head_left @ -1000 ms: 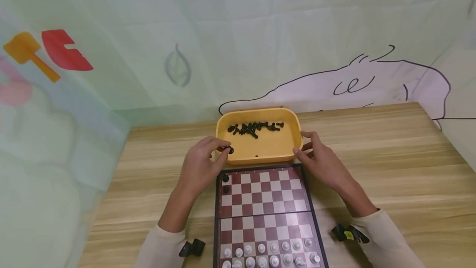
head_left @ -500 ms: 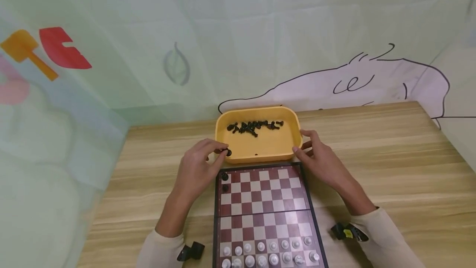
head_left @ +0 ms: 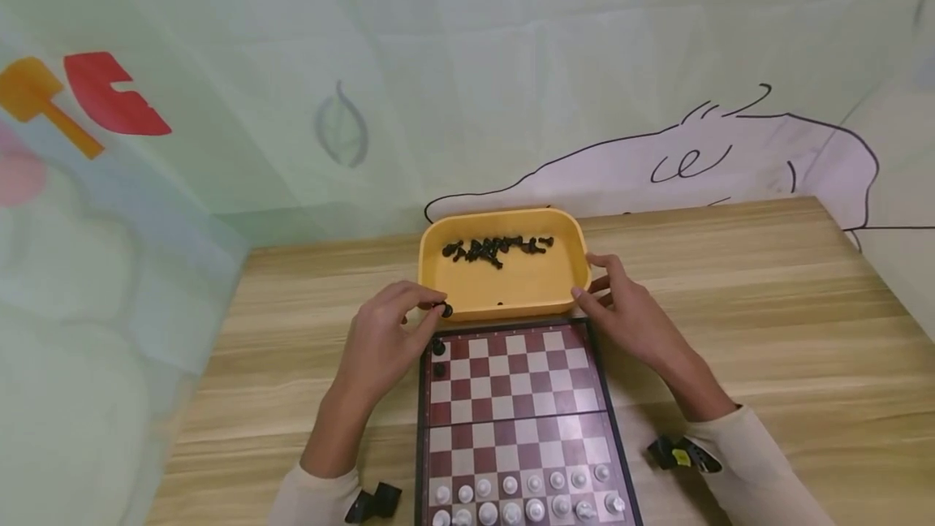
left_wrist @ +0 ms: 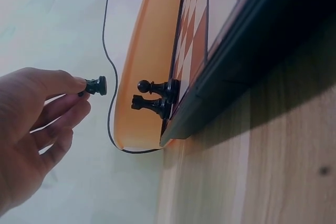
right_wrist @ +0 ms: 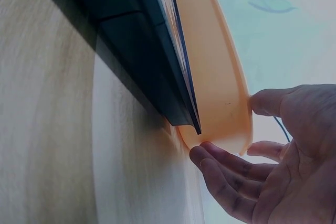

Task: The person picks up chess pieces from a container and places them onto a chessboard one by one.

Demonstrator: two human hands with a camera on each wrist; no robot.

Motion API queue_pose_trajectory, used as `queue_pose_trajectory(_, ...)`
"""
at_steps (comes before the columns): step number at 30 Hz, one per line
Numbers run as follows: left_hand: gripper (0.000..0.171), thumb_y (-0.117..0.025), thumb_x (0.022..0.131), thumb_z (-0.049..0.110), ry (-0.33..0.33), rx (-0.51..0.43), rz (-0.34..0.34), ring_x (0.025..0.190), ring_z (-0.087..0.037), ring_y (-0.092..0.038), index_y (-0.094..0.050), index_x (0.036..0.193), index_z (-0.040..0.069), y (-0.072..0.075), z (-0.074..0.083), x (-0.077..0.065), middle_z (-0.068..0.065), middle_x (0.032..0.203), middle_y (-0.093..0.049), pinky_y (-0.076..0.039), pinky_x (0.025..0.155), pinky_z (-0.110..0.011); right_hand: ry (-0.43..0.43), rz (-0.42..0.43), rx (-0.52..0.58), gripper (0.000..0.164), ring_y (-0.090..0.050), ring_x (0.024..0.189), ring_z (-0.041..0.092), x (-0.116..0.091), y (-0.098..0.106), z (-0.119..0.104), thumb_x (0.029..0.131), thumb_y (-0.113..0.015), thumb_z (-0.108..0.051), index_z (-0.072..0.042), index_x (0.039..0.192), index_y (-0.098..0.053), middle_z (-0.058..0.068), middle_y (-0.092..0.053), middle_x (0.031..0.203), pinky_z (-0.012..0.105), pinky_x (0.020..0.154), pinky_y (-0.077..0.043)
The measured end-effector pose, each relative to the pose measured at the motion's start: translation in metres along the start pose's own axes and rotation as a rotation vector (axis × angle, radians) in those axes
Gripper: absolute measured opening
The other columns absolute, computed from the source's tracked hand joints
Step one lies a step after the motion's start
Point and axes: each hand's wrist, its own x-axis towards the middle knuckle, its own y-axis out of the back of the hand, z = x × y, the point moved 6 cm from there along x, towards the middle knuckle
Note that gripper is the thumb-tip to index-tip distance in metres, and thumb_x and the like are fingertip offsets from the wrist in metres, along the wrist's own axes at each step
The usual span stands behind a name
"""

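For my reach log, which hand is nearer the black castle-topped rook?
Left. Left hand: raised close to the rook; right hand: farther, at the right end of the yellow rectangular tray.

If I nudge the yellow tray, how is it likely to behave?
The yellow tray looks like smooth, thin-walled plastic, so it is probably stiff and light for its size. Being low and broad, it would likely slide rather than tip. The black chess pieces lying in a loose jumble inside would probably roll or shift.
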Motion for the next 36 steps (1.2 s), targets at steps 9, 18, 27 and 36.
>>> queue_pose_trajectory(9,0.018,-0.077,0.083,0.017,0.011,-0.002,-0.024,0.087,-0.007,-0.063,-0.074,0.101,0.016,0.001,-0.004,-0.007,0.005,0.096,-0.069,-0.051,0.068,-0.029,0.003,-0.011,0.001,0.065,-0.064,0.104,0.033,0.000,-0.003,0.000,0.096,-0.054,-0.046,-0.019,0.148,-0.026,0.019,-0.059,0.123,0.045,0.081,-0.055)
queue_pose_trajectory(18,0.019,-0.078,0.082,0.018,0.006,-0.013,-0.035,0.088,-0.006,-0.063,-0.074,0.100,0.017,0.001,-0.003,-0.008,0.006,0.096,-0.069,-0.052,0.070,-0.030,0.004,-0.014,-0.003,0.065,-0.063,0.105,0.034,0.001,-0.002,-0.001,0.097,-0.054,-0.045,-0.018,0.149,-0.025,0.020,-0.058,0.123,0.046,0.081,-0.055)
queue_pose_trajectory(27,0.015,-0.078,0.082,0.016,-0.002,0.004,-0.117,0.092,-0.007,-0.063,-0.074,0.096,0.018,-0.008,0.001,-0.007,0.007,0.098,-0.070,-0.053,0.075,-0.028,0.011,-0.019,-0.004,0.066,-0.063,0.105,0.035,0.000,0.000,-0.001,0.097,-0.053,-0.046,-0.017,0.149,-0.024,0.020,-0.058,0.123,0.047,0.081,-0.055)
queue_pose_trajectory(36,0.015,-0.078,0.081,0.018,-0.020,0.046,-0.194,0.090,-0.007,-0.064,-0.074,0.096,0.019,-0.014,0.005,-0.005,0.008,0.095,-0.070,-0.053,0.076,-0.028,0.013,-0.028,0.006,0.068,-0.063,0.105,0.035,0.000,0.001,0.000,0.097,-0.051,-0.049,-0.017,0.150,-0.023,0.020,-0.058,0.123,0.047,0.082,-0.054)
